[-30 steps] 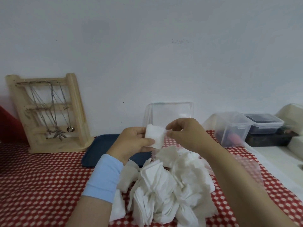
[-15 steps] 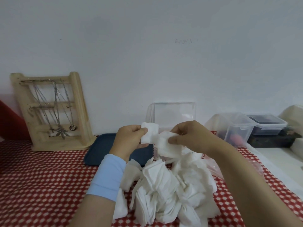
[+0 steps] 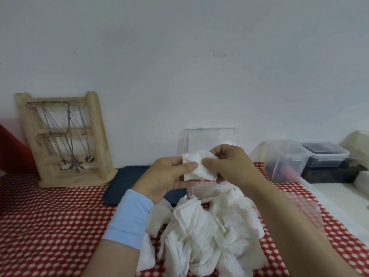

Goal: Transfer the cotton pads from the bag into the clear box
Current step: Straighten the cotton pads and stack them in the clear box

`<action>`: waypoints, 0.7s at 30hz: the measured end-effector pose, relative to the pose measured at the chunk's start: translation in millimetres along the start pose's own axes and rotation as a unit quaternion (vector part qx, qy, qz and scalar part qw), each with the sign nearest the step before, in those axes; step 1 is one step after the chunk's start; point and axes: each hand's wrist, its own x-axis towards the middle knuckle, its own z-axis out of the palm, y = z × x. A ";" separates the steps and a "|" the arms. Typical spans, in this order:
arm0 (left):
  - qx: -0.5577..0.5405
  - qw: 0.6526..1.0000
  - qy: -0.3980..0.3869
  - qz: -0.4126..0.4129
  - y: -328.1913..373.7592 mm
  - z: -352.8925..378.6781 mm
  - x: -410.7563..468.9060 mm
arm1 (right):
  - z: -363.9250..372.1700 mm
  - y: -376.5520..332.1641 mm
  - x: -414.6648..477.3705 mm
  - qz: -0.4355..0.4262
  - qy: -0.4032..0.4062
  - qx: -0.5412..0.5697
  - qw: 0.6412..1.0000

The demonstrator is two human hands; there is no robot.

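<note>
Two hands meet at the middle of the frame. The left hand (image 3: pixel 165 176), with a light blue cuff (image 3: pixel 129 218) at the wrist, and the right hand (image 3: pixel 231 166) both pinch one small bunch of white cotton pads (image 3: pixel 199 169) between thumb and fingers. They hold it in the air in front of the single clear box (image 3: pixel 211 138). Below, in the lower centre, lies one loose heap of cotton pads (image 3: pixel 203 232), too many to count. The crumpled clear bag (image 3: pixel 307 206) sits just right of it, beside the right forearm.

There is a pale label low on the box front, but I cannot read its print.

At the left stands one wooden jewellery stand (image 3: pixel 97 136) hung with several chains and three pendants: a cross, a flower shape and a ring. One dark blue tray (image 3: pixel 123 182) lies behind the left hand. Two lidded plastic tubs (image 3: pixel 287 158) stand at the right edge. The table wears a red cloth with white dots (image 3: pixel 50 226), set against a plain white wall (image 3: pixel 179 66).
</note>
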 end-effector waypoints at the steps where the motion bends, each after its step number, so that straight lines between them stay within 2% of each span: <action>1: 0.017 1.000 0.007 0.007 -1.1 -0.7 0.5 | 1.8 1.1 0.2 -0.018 0.020 -0.038 0.999; 3: 0.036 0.999 0.024 0.010 -3.0 -2.4 1.1 | 2.4 2.4 -0.3 -0.092 0.057 -0.152 0.982; 5: 0.039 0.999 0.022 0.011 -4.0 -2.9 0.9 | 1.5 0.7 -2.6 -0.167 0.047 -0.233 0.957; 8: 0.043 0.999 0.010 0.021 -3.6 -2.9 -0.7 | 2.3 -3.3 -7.8 -0.162 -0.014 -0.254 0.953; 12: 0.040 0.999 0.009 0.024 -3.7 -2.8 -0.6 | 1.1 -3.1 -5.8 -0.137 -0.037 -0.234 0.962; 16: 0.040 0.998 0.036 0.015 -5.4 -2.5 2.4 | -3.9 -0.5 0.1 -0.115 0.003 -0.224 0.968; 21: 0.025 0.997 0.073 0.009 -8.2 -4.5 5.9 | -6.6 -7.6 0.2 -0.084 0.114 -0.051 0.989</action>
